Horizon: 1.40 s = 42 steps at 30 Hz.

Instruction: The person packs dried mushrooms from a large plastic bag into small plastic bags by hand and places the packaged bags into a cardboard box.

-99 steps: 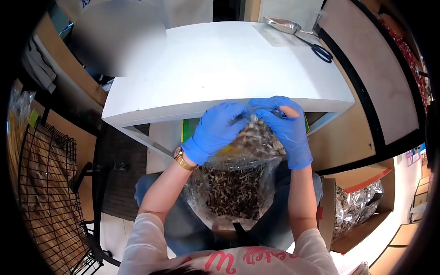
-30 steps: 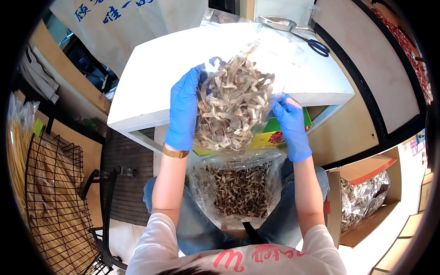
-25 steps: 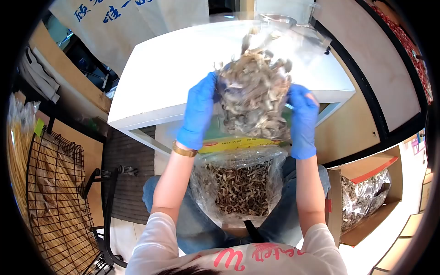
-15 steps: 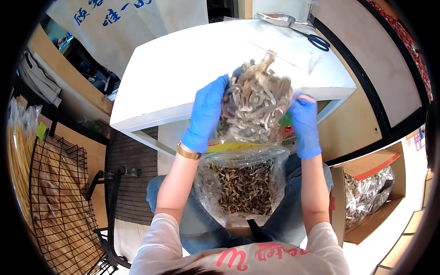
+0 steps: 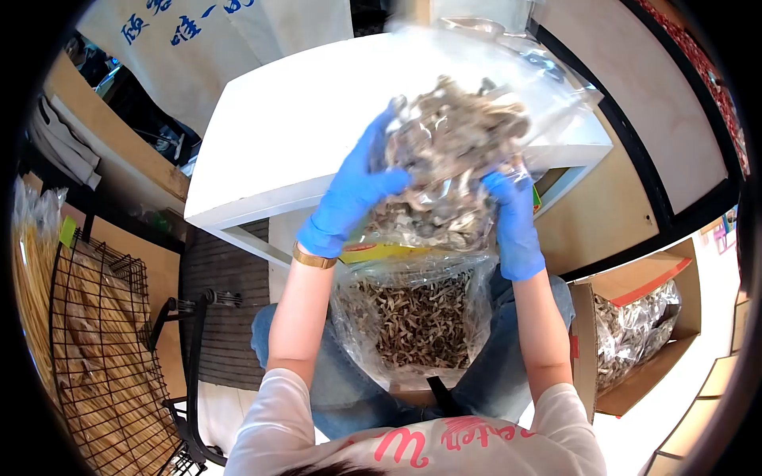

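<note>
A clear plastic bag of dried, grey-brown pieces that look like dried mushrooms (image 5: 452, 147) is held up above the table's near edge. My left hand (image 5: 353, 194), in a blue glove, grips its left side with the thumb across the front. On the lower right side of the bag, my blue-gloved right hand (image 5: 514, 218) holds on, its fingertips against the plastic. The bag's loose upper end (image 5: 548, 87) flares to the upper right, blurred. Below, between my knees, an open plastic-lined container of dried brown strips (image 5: 425, 321) stands beneath my hands.
A white table (image 5: 286, 119) lies ahead. At its back right are a metal scoop (image 5: 474, 28) and dark-handled scissors (image 5: 546, 65), partly behind plastic. On the right sits a cardboard box (image 5: 583, 333) with bagged dried pieces. A black wire basket (image 5: 103, 333) stands left.
The bag has tilted and its loose upper end has swung up to the right. My left thumb has come round onto the front, and my right hand has shifted slightly lower and inward.
</note>
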Tool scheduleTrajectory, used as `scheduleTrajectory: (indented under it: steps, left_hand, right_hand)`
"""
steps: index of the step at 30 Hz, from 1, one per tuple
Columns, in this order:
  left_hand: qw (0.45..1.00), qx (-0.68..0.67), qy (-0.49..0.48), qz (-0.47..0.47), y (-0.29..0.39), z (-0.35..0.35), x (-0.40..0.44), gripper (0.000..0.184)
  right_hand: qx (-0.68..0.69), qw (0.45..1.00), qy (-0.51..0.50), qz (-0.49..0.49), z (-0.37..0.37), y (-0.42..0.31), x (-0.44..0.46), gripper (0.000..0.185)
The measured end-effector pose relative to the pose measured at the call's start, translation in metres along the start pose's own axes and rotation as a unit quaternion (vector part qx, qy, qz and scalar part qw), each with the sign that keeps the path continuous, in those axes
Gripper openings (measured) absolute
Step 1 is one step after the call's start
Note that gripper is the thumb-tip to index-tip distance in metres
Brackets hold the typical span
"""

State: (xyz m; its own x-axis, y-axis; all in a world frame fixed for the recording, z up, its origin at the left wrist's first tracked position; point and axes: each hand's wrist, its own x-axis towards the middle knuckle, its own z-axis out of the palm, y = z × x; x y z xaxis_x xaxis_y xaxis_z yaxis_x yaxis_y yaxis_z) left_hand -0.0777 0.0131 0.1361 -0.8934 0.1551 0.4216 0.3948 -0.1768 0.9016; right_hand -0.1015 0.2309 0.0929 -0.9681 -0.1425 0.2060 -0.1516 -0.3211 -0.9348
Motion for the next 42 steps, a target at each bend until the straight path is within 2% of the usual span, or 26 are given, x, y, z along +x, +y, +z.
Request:
scheduleTrajectory:
  steps: [1, 4, 8, 9, 12, 14, 15, 16, 18, 19, 20, 22, 23, 25, 27, 31, 34, 36, 37, 38, 39, 40, 42]
  left_hand:
    - [0.99, -0.021, -0.081, -0.11, 0.011, 0.001, -0.001, 0.098]
    - [0.992, 0.027, -0.042, -0.119, 0.01, 0.014, -0.001, 0.097]
    - [0.993, -0.037, 0.007, -0.115, 0.003, 0.018, -0.003, 0.094]
    - [0.992, -0.05, -0.005, -0.112, 0.003, 0.019, -0.003, 0.093]
    - [0.991, -0.083, -0.03, -0.101, 0.006, 0.025, -0.002, 0.091]
    - [0.989, -0.106, -0.039, -0.093, 0.004, 0.027, -0.002, 0.09]
    - [0.99, -0.08, -0.002, -0.116, -0.002, 0.026, 0.0, 0.09]
    - [0.988, -0.053, 0.036, -0.138, -0.006, 0.025, 0.002, 0.09]
    - [0.99, -0.056, 0.054, -0.12, -0.012, 0.033, 0.0, 0.091]
    - [0.992, -0.063, 0.058, -0.091, -0.015, 0.039, -0.002, 0.091]
    - [0.994, -0.069, 0.062, -0.062, -0.017, 0.042, -0.003, 0.092]
    - [0.995, -0.061, 0.049, -0.068, -0.019, 0.041, -0.003, 0.094]
    - [0.993, -0.071, 0.019, -0.095, -0.016, 0.038, -0.002, 0.096]
    - [0.989, -0.086, -0.023, -0.121, -0.014, 0.035, -0.002, 0.1]
    - [0.992, -0.061, -0.016, -0.112, -0.002, 0.037, -0.002, 0.098]
    - [0.991, -0.068, 0.024, -0.114, 0.016, 0.042, -0.004, 0.093]
    - [0.993, -0.074, 0.05, -0.079, 0.024, 0.043, -0.007, 0.089]
    - [0.993, -0.051, 0.025, -0.103, 0.029, 0.038, -0.007, 0.086]
    - [0.996, -0.058, 0.025, -0.067, 0.024, 0.035, -0.005, 0.084]
    - [0.997, -0.066, 0.027, -0.031, 0.018, 0.031, -0.003, 0.082]
    - [0.999, -0.01, 0.019, -0.037, 0.014, 0.022, 0.002, 0.079]
    - [0.999, -0.01, 0.019, -0.036, 0.012, 0.017, 0.002, 0.079]
    - [0.996, -0.031, 0.036, -0.081, 0.009, 0.012, 0.003, 0.076]
  right_hand:
    - [0.075, 0.996, -0.027, -0.05, -0.005, 0.004, 0.004, 0.055]
    - [0.065, 0.997, 0.037, -0.031, 0.005, -0.004, -0.008, 0.049]
    - [-0.046, 0.999, -0.011, -0.015, 0.003, -0.02, -0.01, 0.061]
    - [-0.067, 0.998, -0.013, -0.001, -0.001, -0.025, -0.003, 0.052]
    - [0.035, 0.992, 0.07, -0.096, 0.014, -0.03, -0.006, 0.048]
    - [0.0, 0.992, 0.083, -0.093, 0.023, -0.036, -0.008, 0.055]
    - [-0.022, 0.996, 0.045, -0.071, 0.025, -0.036, -0.013, 0.064]
    - [-0.022, 0.996, 0.044, -0.071, 0.027, -0.034, -0.013, 0.064]
    - [-0.122, 0.99, 0.016, -0.073, 0.028, -0.03, -0.013, 0.071]
    - [-0.193, 0.98, 0.044, -0.034, 0.027, -0.039, -0.011, 0.075]
    - [-0.192, 0.98, 0.045, -0.033, 0.019, -0.034, -0.006, 0.075]
    - [-0.118, 0.991, 0.059, -0.011, 0.013, -0.032, 0.002, 0.072]
    - [0.0, 0.999, 0.037, -0.012, 0.008, -0.036, -0.003, 0.064]
    - [0.025, 0.999, 0.041, -0.007, -0.002, -0.03, -0.004, 0.061]
    - [0.05, 0.998, 0.043, -0.002, -0.005, -0.029, -0.005, 0.058]
    - [0.078, 0.997, -0.019, 0.012, -0.009, -0.038, -0.008, 0.053]
    - [-0.029, 0.993, 0.0, 0.116, -0.012, -0.043, -0.009, 0.051]
    - [-0.064, 0.997, -0.048, 0.019, -0.002, -0.048, -0.011, 0.047]
    - [-0.014, 0.999, 0.006, 0.034, 0.002, -0.041, -0.011, 0.043]
    - [-0.011, 0.999, 0.006, 0.033, 0.001, -0.033, -0.008, 0.043]
    - [-0.01, 0.999, 0.028, 0.013, -0.001, -0.027, -0.002, 0.04]
    - [-0.009, 0.999, 0.049, -0.006, -0.003, -0.023, 0.002, 0.038]
    - [-0.013, 0.999, 0.029, -0.021, -0.004, -0.023, 0.001, 0.037]
